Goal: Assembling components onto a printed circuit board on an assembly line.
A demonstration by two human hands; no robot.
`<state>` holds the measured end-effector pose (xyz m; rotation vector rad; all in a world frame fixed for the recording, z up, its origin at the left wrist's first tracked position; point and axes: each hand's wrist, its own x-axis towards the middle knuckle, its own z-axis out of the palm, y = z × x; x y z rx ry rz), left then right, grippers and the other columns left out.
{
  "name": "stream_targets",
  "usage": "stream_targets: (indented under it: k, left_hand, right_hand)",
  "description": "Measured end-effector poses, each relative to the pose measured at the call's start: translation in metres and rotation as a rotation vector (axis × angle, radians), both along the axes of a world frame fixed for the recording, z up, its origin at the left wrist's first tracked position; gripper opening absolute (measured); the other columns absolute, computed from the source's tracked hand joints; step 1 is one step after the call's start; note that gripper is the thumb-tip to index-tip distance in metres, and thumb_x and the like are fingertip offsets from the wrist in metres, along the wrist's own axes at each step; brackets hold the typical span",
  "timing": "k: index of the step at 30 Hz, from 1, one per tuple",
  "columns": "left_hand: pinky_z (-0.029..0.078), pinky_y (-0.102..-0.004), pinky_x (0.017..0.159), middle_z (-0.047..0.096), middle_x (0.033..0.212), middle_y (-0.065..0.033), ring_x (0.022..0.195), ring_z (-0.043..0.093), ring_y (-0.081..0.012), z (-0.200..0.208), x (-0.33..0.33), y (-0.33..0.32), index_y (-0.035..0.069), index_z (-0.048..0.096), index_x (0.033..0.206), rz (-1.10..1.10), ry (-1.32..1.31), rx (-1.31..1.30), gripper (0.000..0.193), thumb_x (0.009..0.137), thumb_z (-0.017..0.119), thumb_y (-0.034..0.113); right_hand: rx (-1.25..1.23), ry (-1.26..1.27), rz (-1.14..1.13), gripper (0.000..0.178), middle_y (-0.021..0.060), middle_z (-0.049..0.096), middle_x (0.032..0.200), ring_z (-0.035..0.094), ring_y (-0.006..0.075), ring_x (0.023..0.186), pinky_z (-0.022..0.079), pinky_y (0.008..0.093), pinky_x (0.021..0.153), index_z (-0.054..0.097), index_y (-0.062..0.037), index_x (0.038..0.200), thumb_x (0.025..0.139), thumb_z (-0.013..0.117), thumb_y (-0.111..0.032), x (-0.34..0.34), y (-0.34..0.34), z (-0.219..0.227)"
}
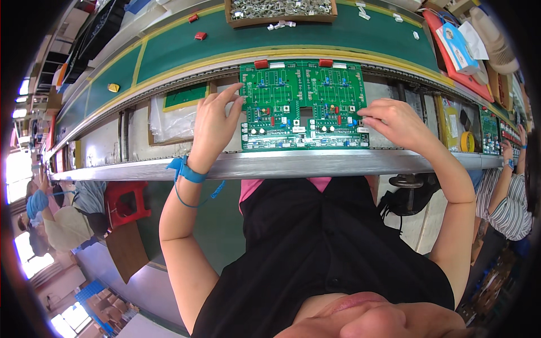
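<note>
A green circuit board (302, 107) made of two matching halves lies across the rails in front of me. It carries red, blue and white parts, with one red block (261, 64) and another red block (326, 63) along its far edge. At the board's left edge is my left hand (217, 121), its fingers apart and the fingertips next to the rim. A blue wrist strap (189, 170) with a coiled cord circles that wrist. My right hand (396, 121) is at the right edge, fingers bent and tips close together; whatever lies between them is hidden.
Beyond the rail runs a green belt (186, 48) with loose red and white pieces. A cardboard box (282, 21) of small metal parts stands at the back. Yellow tape (467, 141) lies right, near another board (489, 129) and a co-worker's hand (508, 151). A red stool (127, 201) stands left.
</note>
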<state>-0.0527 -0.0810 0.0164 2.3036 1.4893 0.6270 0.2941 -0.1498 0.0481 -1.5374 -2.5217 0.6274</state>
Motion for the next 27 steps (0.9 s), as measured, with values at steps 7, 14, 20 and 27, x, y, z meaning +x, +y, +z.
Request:
stream_targets:
  k: [7,14,20,27]
  left_hand:
    - [0.047,-0.0346,0.067,0.068,0.090,-0.0160,0.073,0.061,-0.0245,0.004,0.016,0.005,0.006,0.055,0.122,-0.058,-0.201,-0.223,0.035,0.088,0.056,0.015]
    - [0.049,-0.0417,0.075,0.064,0.103,-0.0207,0.088,0.063,-0.0368,-0.010,0.074,0.006,0.005,0.047,0.129,-0.382,-0.304,-0.390,0.041,0.091,0.052,0.020]
    - [0.051,-0.0332,0.075,0.063,0.104,-0.0167,0.086,0.064,-0.0241,-0.028,0.092,0.024,0.006,0.046,0.131,-0.460,-0.444,-0.451,0.042,0.095,0.051,0.027]
    - [0.045,-0.0217,0.063,0.064,0.082,-0.0028,0.071,0.055,-0.0071,-0.030,0.078,0.036,0.000,0.064,0.106,-0.204,-0.652,-0.746,0.033,0.096,0.050,0.028]
  right_hand:
    - [0.121,0.166,0.094,0.019,0.0106,0.063,0.094,0.061,0.0275,0.083,0.050,0.0365,0.073,0.065,-0.0032,0.098,0.081,0.061,-0.011,-0.017,-0.016,0.012]
    - [0.177,0.060,0.438,0.031,0.0171,0.057,0.113,0.064,0.0228,0.073,0.053,0.0314,0.058,0.059,-0.0042,0.107,0.081,0.062,-0.021,-0.072,-0.046,0.009]
    - [0.271,-0.093,0.283,0.044,0.0173,0.060,0.089,0.058,0.0199,0.046,0.045,0.0288,0.040,0.057,-0.0018,0.109,0.082,0.062,-0.036,-0.095,-0.048,-0.009]
    - [0.318,-0.149,0.074,0.045,0.0053,0.055,0.058,0.059,0.0179,0.048,0.043,0.0292,0.039,0.057,-0.0013,0.105,0.082,0.061,-0.039,-0.062,-0.057,-0.017]
